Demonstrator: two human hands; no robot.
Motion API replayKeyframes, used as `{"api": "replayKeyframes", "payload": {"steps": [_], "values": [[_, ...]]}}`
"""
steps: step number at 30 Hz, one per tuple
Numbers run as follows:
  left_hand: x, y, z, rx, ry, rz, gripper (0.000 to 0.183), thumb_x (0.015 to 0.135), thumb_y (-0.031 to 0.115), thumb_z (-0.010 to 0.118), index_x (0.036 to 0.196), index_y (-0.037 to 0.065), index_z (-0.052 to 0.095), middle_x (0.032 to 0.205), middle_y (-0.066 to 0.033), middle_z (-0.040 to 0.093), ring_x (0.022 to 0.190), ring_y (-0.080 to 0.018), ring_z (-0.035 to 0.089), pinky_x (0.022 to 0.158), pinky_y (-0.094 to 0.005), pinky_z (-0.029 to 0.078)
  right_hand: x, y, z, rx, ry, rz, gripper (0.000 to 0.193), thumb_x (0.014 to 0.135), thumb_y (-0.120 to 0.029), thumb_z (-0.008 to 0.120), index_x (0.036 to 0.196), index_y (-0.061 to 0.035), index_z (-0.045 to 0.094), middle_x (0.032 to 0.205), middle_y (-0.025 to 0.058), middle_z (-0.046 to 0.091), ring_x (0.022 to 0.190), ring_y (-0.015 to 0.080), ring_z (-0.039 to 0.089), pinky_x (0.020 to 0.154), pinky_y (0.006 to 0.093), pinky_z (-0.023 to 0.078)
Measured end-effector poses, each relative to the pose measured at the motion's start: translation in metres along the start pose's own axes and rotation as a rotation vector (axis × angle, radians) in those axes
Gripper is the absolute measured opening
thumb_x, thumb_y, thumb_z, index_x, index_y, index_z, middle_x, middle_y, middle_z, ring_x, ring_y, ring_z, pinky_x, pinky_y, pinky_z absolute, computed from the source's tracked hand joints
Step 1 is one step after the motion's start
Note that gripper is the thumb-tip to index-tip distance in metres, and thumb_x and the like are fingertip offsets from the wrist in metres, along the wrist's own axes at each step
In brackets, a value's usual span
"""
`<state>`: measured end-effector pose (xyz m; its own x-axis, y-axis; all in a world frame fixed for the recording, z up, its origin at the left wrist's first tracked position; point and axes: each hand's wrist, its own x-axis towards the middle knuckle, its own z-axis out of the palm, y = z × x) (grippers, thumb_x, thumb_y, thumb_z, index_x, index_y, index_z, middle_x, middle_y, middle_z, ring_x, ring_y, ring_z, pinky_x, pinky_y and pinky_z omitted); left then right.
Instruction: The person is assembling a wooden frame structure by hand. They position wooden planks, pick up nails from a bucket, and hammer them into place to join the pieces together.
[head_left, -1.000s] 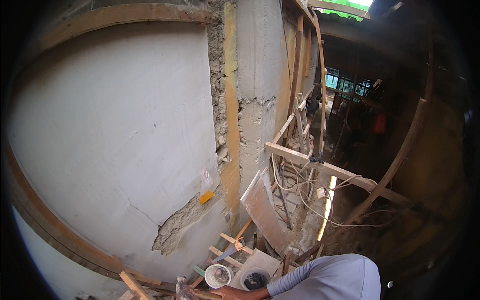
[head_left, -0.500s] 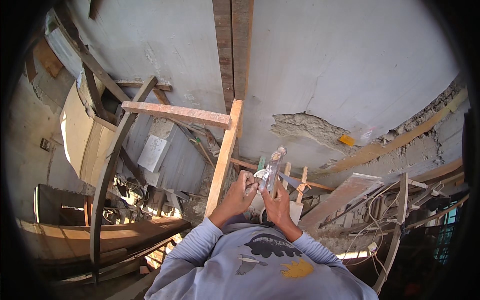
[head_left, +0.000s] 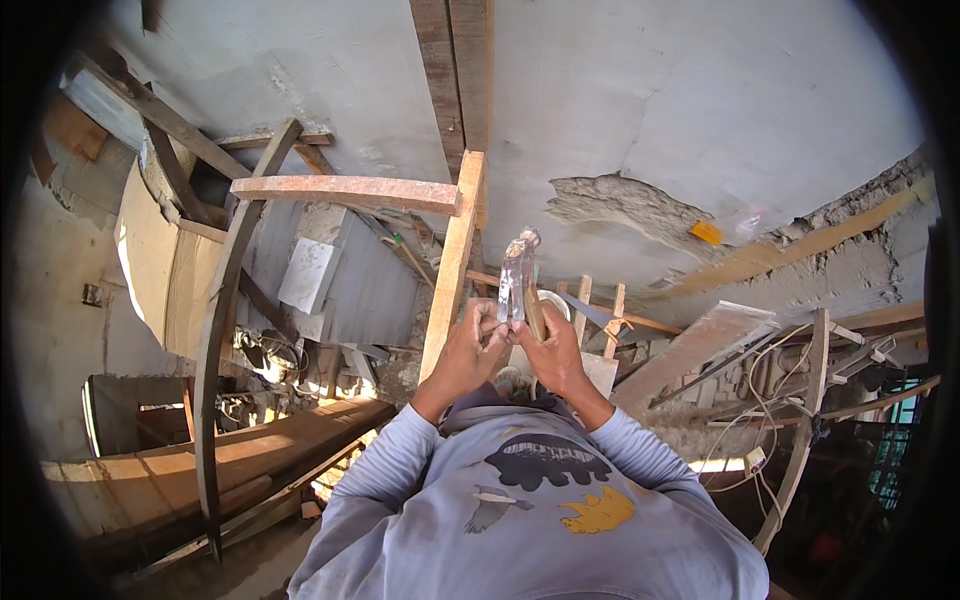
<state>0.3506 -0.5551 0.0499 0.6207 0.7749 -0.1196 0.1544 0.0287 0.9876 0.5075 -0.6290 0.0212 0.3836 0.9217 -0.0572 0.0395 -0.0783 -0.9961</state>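
Observation:
A claw hammer (head_left: 516,272) is in front of my chest, its metal head pointing away from me and its claw end toward me. My right hand (head_left: 555,357) is closed round it, with the wooden handle beside the thumb. The curled fingers of my left hand (head_left: 462,350) are pinched together at the claw end. Whatever they hold there, if anything, is too small to make out. Just left of my hands rises an upright wooden post (head_left: 452,265), with a reddish wooden beam (head_left: 345,192) meeting its top.
A white bucket (head_left: 553,300) stands beyond my right hand. Wide boards (head_left: 695,350) and loose cables (head_left: 755,425) lie to the right. On the left are a curved timber (head_left: 208,370) and a cardboard sheet (head_left: 150,265). A grey wall (head_left: 750,90) with broken plaster is ahead.
The hammer has swung more upright and farther from me, its head now higher in view. My left hand has come in against the claw end. The view has tipped slightly.

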Motion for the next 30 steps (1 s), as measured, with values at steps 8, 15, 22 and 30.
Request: {"api": "replayKeyframes", "payload": {"steps": [8, 15, 22, 30], "values": [[0.059, 0.006, -0.067, 0.246, 0.257, 0.433, 0.013, 0.095, 0.000, 0.059, 0.103, -0.001, 0.069, 0.111, -0.0132, 0.076, 0.098, -0.0240, 0.073, 0.090, -0.0378, 0.057, 0.053, -0.048, 0.003, -0.076, 0.161, -0.016, 0.021, 0.101, -0.021, 0.070, 0.110, -0.0029, 0.067, 0.080, -0.0007, 0.060, 0.076, 0.0083, 0.052, 0.070, 0.0295, 0.047], [0.166, 0.063, -0.145, 0.995, 0.029, 0.741, 0.045, 0.086, 0.025, 0.082, 0.124, 0.007, 0.068, 0.120, -0.0147, 0.072, 0.110, -0.0386, 0.067, 0.098, -0.0464, 0.052, 0.150, -0.050, 0.034, -0.145, 0.262, -0.232, 0.026, 0.095, -0.022, 0.073, 0.108, -0.0004, 0.068, 0.083, 0.0162, 0.070, 0.074, 0.0215, 0.063, 0.074, 0.0387, 0.052], [0.183, 0.037, -0.149, 0.920, -0.072, 0.480, 0.049, 0.080, 0.029, 0.086, 0.122, 0.009, 0.069, 0.122, -0.0115, 0.072, 0.111, -0.0359, 0.066, 0.099, -0.0466, 0.049, 0.181, -0.026, 0.054, -0.117, 0.252, -0.188, 0.029, 0.093, -0.021, 0.073, 0.110, 0.0014, 0.067, 0.088, 0.0219, 0.071, 0.078, 0.0334, 0.070, 0.076, 0.0420, 0.054], [0.182, 0.018, -0.132, 0.967, 0.107, 0.688, 0.039, 0.081, 0.030, 0.084, 0.115, 0.012, 0.077, 0.102, -0.0103, 0.076, 0.096, -0.0306, 0.066, 0.098, -0.0440, 0.046, 0.176, -0.031, 0.067, -0.142, 0.253, -0.185, 0.026, 0.091, -0.020, 0.074, 0.105, 0.0007, 0.066, 0.090, 0.0233, 0.070, 0.080, 0.0386, 0.068, 0.076, 0.0438, 0.053]]}}
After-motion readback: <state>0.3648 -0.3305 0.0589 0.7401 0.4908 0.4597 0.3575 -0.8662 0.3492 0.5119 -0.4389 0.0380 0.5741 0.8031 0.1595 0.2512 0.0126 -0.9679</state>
